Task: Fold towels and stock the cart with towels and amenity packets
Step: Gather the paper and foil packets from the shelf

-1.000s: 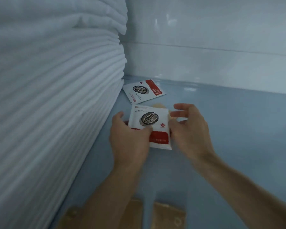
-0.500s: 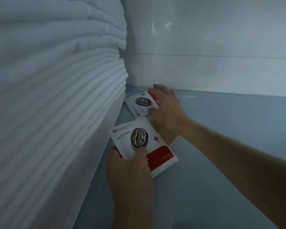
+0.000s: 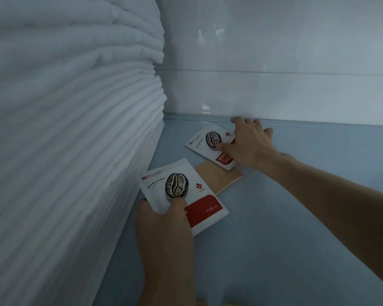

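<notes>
A tall stack of folded white towels (image 3: 64,140) fills the left side of the blue shelf (image 3: 296,217). My left hand (image 3: 164,228) grips a white and red coffee packet (image 3: 186,195) by its near edge, thumb on top. My right hand (image 3: 248,144) lies over a second coffee packet (image 3: 206,142) near the back wall, thumb pressing on its printed face and fingers reaching past its far edge. A tan packet (image 3: 219,177) lies flat between the two, partly under the far packet.
A glossy white back wall (image 3: 274,85) closes the shelf behind the packets. The towel stack bulges out over the shelf's left part. Blue shelf surface stretches to the right of my right arm.
My right hand has settled on the far packet with its thumb on it. The tan packet is now uncovered. My left hand still holds the near packet in about the same place.
</notes>
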